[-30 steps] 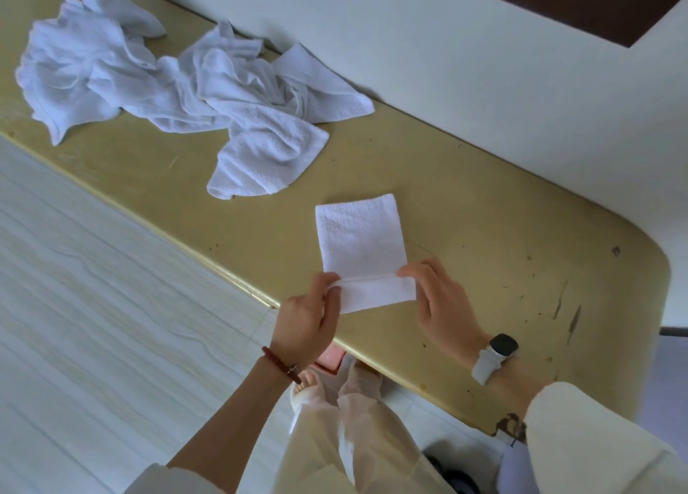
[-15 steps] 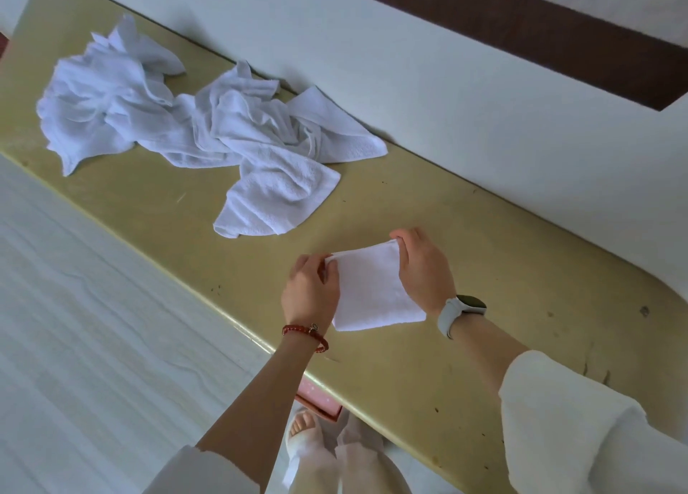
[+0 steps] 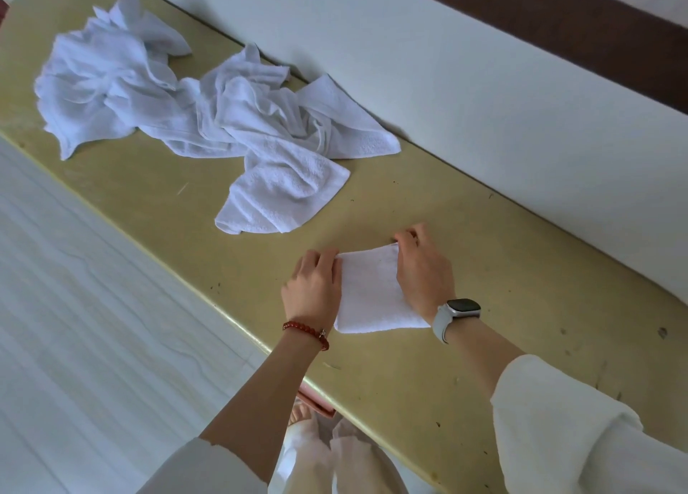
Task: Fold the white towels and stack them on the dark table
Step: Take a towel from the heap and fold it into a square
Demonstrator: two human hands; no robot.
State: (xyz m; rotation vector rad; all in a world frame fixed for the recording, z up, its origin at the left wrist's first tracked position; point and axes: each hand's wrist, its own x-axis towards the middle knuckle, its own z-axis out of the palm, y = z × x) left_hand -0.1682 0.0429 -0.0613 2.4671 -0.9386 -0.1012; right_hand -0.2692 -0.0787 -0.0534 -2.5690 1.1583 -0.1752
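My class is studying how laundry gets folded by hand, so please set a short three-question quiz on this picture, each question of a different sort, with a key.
1. True or false: the small folded white terry towel lies on the yellowish scuffed tabletop.
2. Which wrist wears the red bead bracelet? A) left B) right C) neither
3. Fill in: the crumpled pile of unfolded white towels lies to the person's ____ of the folded towel.

Key
1. True; the left hand and right hand pinch its far corners.
2. A; the right wrist carries a white-strapped smartwatch.
3. left

Folded towel (image 3: 372, 292) on table (image 3: 521, 307) — towel heap (image 3: 208, 121) far left.
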